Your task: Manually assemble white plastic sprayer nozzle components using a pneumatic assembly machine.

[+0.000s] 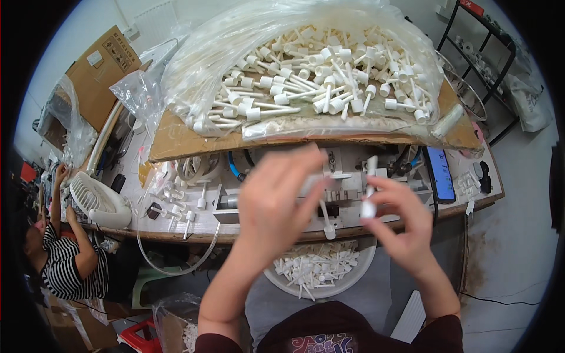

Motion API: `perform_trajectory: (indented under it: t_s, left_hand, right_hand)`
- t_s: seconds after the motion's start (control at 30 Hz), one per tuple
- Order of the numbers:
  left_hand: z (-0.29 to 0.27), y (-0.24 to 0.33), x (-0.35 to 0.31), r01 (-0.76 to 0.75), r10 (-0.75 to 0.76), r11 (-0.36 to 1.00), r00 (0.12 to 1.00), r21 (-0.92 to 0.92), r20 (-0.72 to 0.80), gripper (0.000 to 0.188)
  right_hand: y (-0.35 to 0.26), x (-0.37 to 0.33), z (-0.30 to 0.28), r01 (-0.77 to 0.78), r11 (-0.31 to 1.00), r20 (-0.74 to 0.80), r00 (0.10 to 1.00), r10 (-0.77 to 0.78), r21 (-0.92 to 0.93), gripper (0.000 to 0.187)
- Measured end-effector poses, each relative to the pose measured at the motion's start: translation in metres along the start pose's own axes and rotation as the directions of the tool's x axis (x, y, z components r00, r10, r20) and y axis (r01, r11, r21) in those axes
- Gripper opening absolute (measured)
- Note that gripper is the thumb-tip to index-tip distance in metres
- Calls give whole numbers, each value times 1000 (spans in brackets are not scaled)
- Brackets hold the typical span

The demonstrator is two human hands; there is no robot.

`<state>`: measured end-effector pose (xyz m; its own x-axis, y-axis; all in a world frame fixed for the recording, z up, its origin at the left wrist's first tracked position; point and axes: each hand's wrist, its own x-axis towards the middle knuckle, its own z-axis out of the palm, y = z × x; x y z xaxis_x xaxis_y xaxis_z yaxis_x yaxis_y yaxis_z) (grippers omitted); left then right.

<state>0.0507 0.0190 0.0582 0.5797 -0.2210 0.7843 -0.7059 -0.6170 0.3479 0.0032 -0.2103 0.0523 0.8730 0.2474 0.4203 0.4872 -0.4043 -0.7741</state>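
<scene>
My right hand (pixel 400 220) pinches a small white plastic piece with a round cap-like end (pixel 369 208) between thumb and fingers, over the right part of the metal fixture (pixel 226 213). My left hand (pixel 279 203) is raised over the middle of the fixture and smeared by motion, so its finger closure and any hold do not show. Just right of its thumb, a white stemmed piece (pixel 326 219) points down toward the table's front edge. The fixture's centre is partly hidden behind my left hand.
A cardboard sheet (pixel 176 147) bears a heap of white capped stems (pixel 329 73) in clear plastic. Below the table edge, a tub (pixel 372 259) holds more white pieces. A phone (pixel 440 175) lies right, a white fan (pixel 100 200) stands left. Another person (pixel 70 259) sits far left.
</scene>
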Motion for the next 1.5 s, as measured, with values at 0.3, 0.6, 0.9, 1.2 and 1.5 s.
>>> perform_trajectory:
  t_s: [0.3,0.6,0.9,1.2,1.5]
  left_hand:
    - [20,-72,66,26,-73,899,993,437,91,26]
    - [22,-92,82,-11,-83,917,972,398,218,18]
    - [-7,-71,85,85,-91,975,996,205,23,17]
    - [-37,12,16,238,-213,937,970,-258,120,21]
    - [4,32,-73,182,-150,982,917,-53,370,32]
  right_hand:
    - [22,-27,59,307,836,138,952,-274,-454,28]
    - [25,-13,60,334,756,188,943,-276,-564,23]
    - [6,9,40,384,783,273,920,-280,-490,22]
    - [25,151,-18,530,324,256,751,-609,-784,40]
    - [28,196,-11,566,488,480,824,-302,-664,31]
